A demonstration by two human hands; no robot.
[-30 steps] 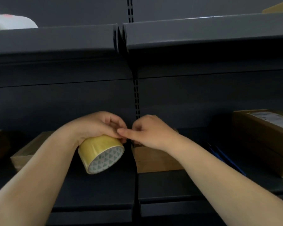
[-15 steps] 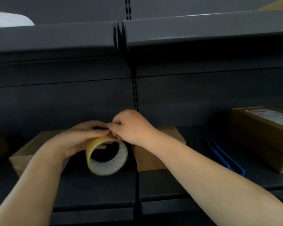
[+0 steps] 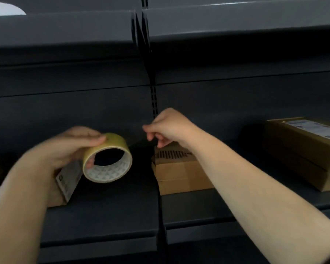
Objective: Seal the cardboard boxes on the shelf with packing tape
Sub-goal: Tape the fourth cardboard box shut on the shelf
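My left hand [image 3: 71,147] grips a yellowish roll of packing tape [image 3: 108,158], thumb on top and fingers inside the core. To its right, my right hand [image 3: 168,128] pinches the free tape end, and a thin clear strip stretches between hand and roll. A small cardboard box [image 3: 179,172] sits on the dark shelf [image 3: 111,212] just under my right hand. Another cardboard box with a label [image 3: 65,180] lies under my left hand, mostly hidden by my arm.
A larger brown box with a white label [image 3: 309,149] stands at the right end of the shelf. An upper shelf [image 3: 217,25] overhangs close above. A slotted upright [image 3: 153,100] divides the back panel.
My right hand has pulled away from the roll to the right, drawing out a strip of tape. The roll's open core now faces me, and the view has shifted.
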